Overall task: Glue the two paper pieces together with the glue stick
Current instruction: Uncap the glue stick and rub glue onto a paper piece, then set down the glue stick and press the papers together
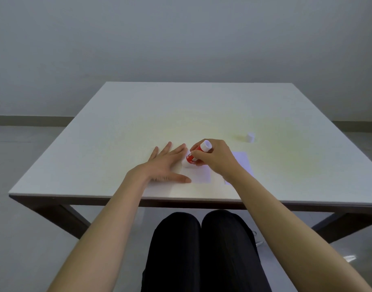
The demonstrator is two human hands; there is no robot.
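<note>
the right hand (215, 158) has its grip closed around the red glue stick (196, 156), fingers wrapped about the barrel, the stick tilted with its white base up and its glue end down on the near paper piece (198, 174). the left hand (167, 163) lies flat and open, holding nothing, fingers spread and pressing that same sheet to the worktop (138, 114) just left of the stick. the step in hand looks like spreading glue on the first sheet. the second paper piece (242, 162) lies just to the right, partly under the right wrist, apart from the first. the white cap (250, 137) stands farther back on the right, well clear. next, judging from this, the stick must be set aside and the second sheet lifted and laid squarely over the glued patch, then pressed flat
</note>
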